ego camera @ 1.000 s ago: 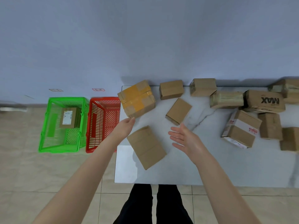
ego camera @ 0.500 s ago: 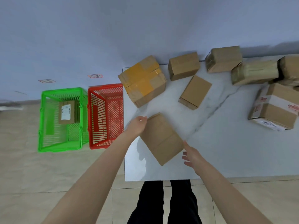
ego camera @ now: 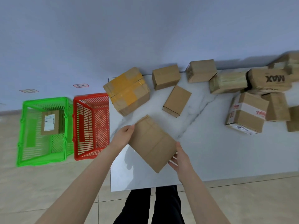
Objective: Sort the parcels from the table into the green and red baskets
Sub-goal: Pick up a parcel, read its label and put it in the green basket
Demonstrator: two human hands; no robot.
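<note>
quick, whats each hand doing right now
Left hand: grips the parcel at its left edge.
Right hand: holds the same parcel at its near right corner.

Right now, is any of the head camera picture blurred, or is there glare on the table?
Head view: the boxes at the right edge, beside the MAX box, are smeared by motion blur; the plain parcel nearest the camera is sharp; the glossy table shows soft dark reflections, no harsh glare.
</note>
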